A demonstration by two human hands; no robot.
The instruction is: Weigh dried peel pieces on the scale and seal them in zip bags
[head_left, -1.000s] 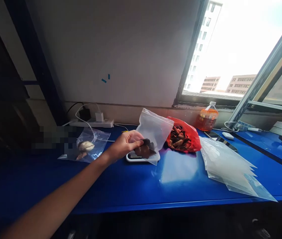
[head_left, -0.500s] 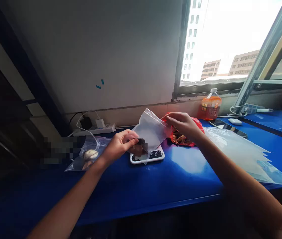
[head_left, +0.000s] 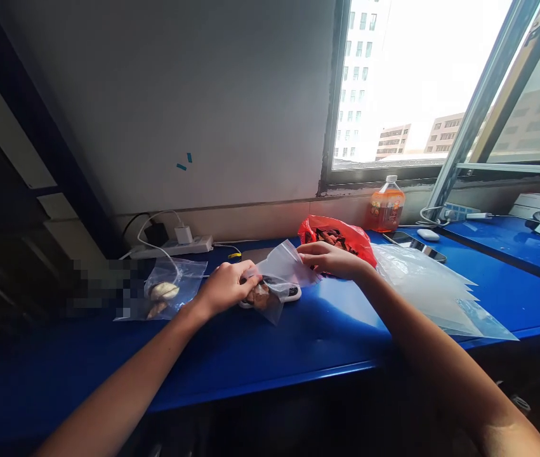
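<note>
A clear zip bag point(head_left: 282, 263) is stretched between my two hands, low over a small white scale point(head_left: 294, 296) with a dark button panel. Brown pieces point(head_left: 259, 296), perhaps dried mushrooms, lie in the bag's lower left end. My left hand point(head_left: 222, 289) is closed around that end, thumb on top. With a pinch, my right hand point(head_left: 331, 259) grips the bag's upper right edge. Most of the scale is hidden under the bag and my left hand. Just behind my right hand stands an open red plastic bag point(head_left: 363, 244) of dark brown dried pieces point(head_left: 334, 238).
To the left lies another clear bag point(head_left: 188, 274) with pale and brown pieces. A power strip point(head_left: 203, 244) with chargers runs along the wall. At the right are stacked clear bags point(head_left: 422, 285), a phone point(head_left: 412, 244), a white case point(head_left: 428, 235) and an orange drink bottle point(head_left: 386, 209).
Both hands have lowered the zip bag toward the scale, and the bag has tilted flatter. The view has shifted slightly to the right, showing more of the red bag's contents.
</note>
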